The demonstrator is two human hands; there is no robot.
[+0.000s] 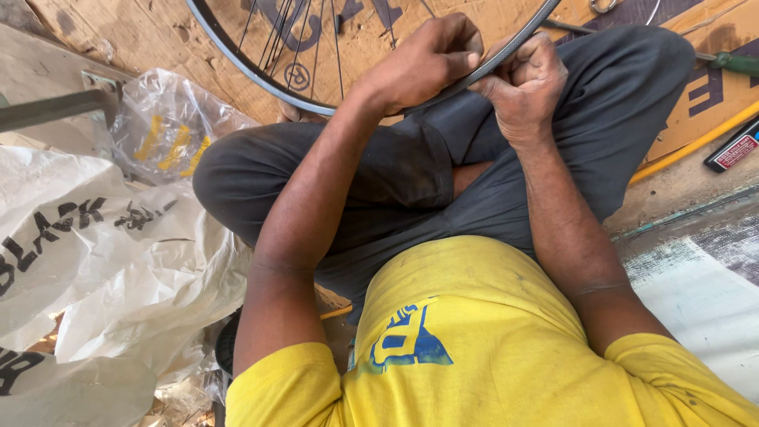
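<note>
One bicycle wheel rim [261, 75] is held at 12 o'clock; the left hand [423, 59] and right hand [526, 79] are both closed on its edge. One clear bag [170, 126] of yellow parts is noted at 9 o'clock

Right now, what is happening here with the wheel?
A person in a yellow shirt sits cross-legged on the floor. Both hands grip the rim of a spoked bicycle wheel that rests over the knees: the left hand and the right hand close together on the same stretch of rim. A clear plastic bag with yellow parts lies to the left, and a green-handled screwdriver lies on the cardboard to the right.
</note>
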